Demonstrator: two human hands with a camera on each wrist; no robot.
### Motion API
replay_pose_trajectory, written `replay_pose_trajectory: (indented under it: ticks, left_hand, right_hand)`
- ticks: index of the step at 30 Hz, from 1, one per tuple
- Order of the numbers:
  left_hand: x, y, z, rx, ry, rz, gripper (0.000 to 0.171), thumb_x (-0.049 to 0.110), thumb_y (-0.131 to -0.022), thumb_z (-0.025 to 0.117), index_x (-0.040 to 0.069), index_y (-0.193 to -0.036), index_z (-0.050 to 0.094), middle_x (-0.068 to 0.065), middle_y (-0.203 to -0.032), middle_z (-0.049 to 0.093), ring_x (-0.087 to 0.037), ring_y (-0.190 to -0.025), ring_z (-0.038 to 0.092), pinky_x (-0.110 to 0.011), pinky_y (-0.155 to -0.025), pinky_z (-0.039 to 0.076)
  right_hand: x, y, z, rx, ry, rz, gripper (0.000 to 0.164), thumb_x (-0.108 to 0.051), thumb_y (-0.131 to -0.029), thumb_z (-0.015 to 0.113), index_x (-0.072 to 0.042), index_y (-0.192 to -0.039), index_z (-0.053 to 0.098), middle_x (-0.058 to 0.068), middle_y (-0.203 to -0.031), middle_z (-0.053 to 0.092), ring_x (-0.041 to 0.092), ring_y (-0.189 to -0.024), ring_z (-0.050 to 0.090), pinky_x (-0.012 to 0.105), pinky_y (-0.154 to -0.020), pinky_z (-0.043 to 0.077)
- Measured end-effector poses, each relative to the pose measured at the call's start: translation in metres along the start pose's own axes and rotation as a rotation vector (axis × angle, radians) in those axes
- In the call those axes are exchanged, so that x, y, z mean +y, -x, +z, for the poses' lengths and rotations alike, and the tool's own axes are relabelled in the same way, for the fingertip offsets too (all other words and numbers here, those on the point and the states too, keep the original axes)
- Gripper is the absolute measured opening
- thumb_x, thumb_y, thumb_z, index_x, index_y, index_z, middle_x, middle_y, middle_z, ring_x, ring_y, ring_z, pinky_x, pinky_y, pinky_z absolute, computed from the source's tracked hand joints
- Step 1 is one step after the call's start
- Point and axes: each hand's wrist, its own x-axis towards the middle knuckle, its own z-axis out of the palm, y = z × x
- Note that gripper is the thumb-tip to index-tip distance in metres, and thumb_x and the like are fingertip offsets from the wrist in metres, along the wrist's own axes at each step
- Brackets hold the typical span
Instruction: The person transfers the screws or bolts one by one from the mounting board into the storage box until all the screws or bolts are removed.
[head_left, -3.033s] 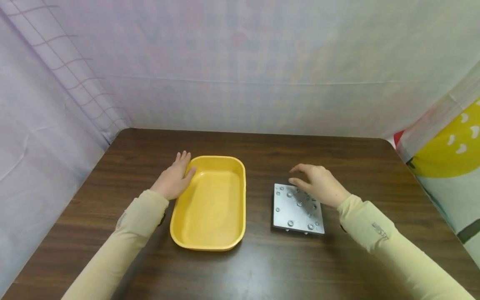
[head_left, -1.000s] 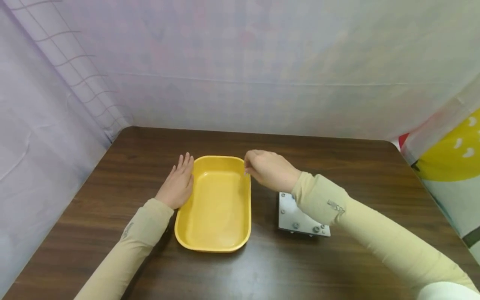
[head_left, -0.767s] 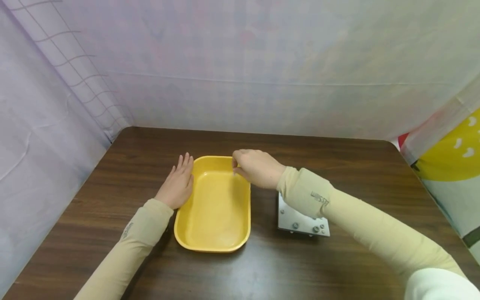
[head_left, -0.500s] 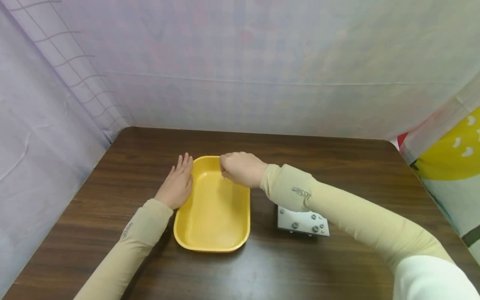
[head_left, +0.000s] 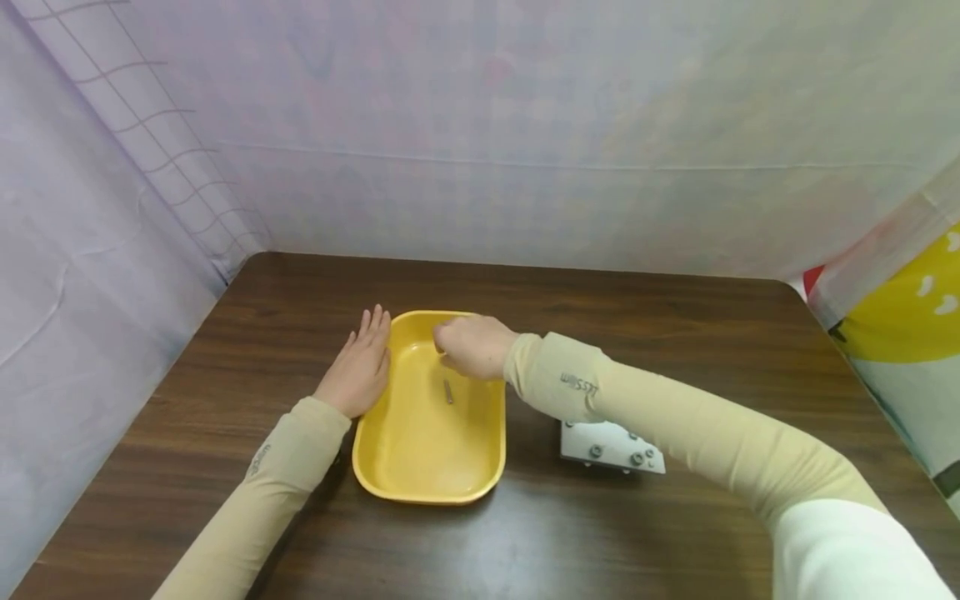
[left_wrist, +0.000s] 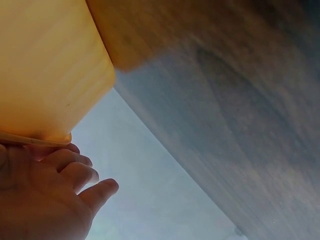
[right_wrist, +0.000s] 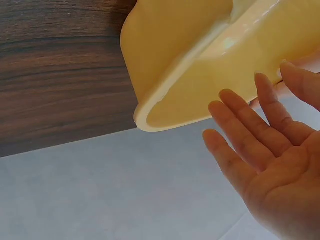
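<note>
My left hand (head_left: pixel 358 367) rests along the left rim of a yellow plastic tray (head_left: pixel 427 467), fingers extended. In the left wrist view the fingers (left_wrist: pixel 75 170) lie by the tray's edge. Inside the tray lies a small slim metal pin or screw (head_left: pixel 448 392). Just above it, over the tray's far right part, my right hand (head_left: pixel 474 346) hovers. The right wrist view shows that hand's fingers (right_wrist: pixel 245 135) loosely spread, with nothing between them. To the right of the tray a silver metal plate (head_left: pixel 607 448) with several bolts is partly covered by my right forearm.
Everything stands on a dark brown wooden table (head_left: pixel 300 283). A pale cloth curtain (head_left: pixel 525 133) hangs behind its far edge, with more cloth at both sides. A yellow printed patch (head_left: pixel 900 308) shows on the right-hand cloth.
My right hand has moved left from the metal plate to over the tray, and its fingers have let go of the small metal piece, which now lies inside. My left hand stays at the rim.
</note>
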Motion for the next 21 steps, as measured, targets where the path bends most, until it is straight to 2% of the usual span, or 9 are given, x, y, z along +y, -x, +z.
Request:
replay_pose_trajectory:
  ticks: [5,11,17,21]
  left_hand:
    - [0.002,0.0,0.0,-0.002,0.003,0.005,0.056,0.014,-0.106,0.031,-0.005,-0.156,0.011,-0.02,-0.164,0.003,-0.037,-0.153,0.005,-0.055,-0.124,0.012]
    - [0.002,-0.001,0.0,-0.008,0.01,-0.002,0.056,0.015,-0.107,0.03,-0.004,-0.156,0.01,-0.02,-0.165,0.003,-0.035,-0.153,0.002,-0.055,-0.124,0.011]
    - [0.001,0.0,-0.001,-0.018,0.029,-0.013,0.057,0.015,-0.107,0.029,-0.003,-0.156,0.008,-0.019,-0.165,0.0,-0.035,-0.153,0.001,-0.055,-0.124,0.009]
    - [0.001,0.0,-0.001,-0.017,0.03,-0.016,0.057,0.015,-0.107,0.03,-0.003,-0.156,0.008,-0.019,-0.165,0.0,-0.034,-0.153,0.0,-0.055,-0.124,0.009]
  right_hand:
    - [0.004,0.004,-0.001,0.012,-0.014,0.005,0.022,-0.02,-0.099,0.06,-0.006,-0.115,0.066,0.009,-0.114,0.07,0.024,-0.101,0.067,0.037,-0.089,0.057]
    - [0.015,0.014,-0.005,0.055,-0.051,0.017,0.025,-0.017,-0.099,0.06,-0.003,-0.118,0.067,0.011,-0.114,0.07,0.024,-0.098,0.067,0.037,-0.087,0.057]
    - [0.035,0.025,-0.007,0.105,-0.083,0.082,0.026,-0.016,-0.098,0.061,-0.001,-0.118,0.065,0.013,-0.117,0.067,0.027,-0.103,0.066,0.038,-0.089,0.057]
    - [0.051,0.039,-0.006,0.111,-0.113,0.122,0.023,-0.015,-0.098,0.061,-0.001,-0.115,0.066,0.012,-0.112,0.068,0.026,-0.098,0.067,0.038,-0.086,0.058]
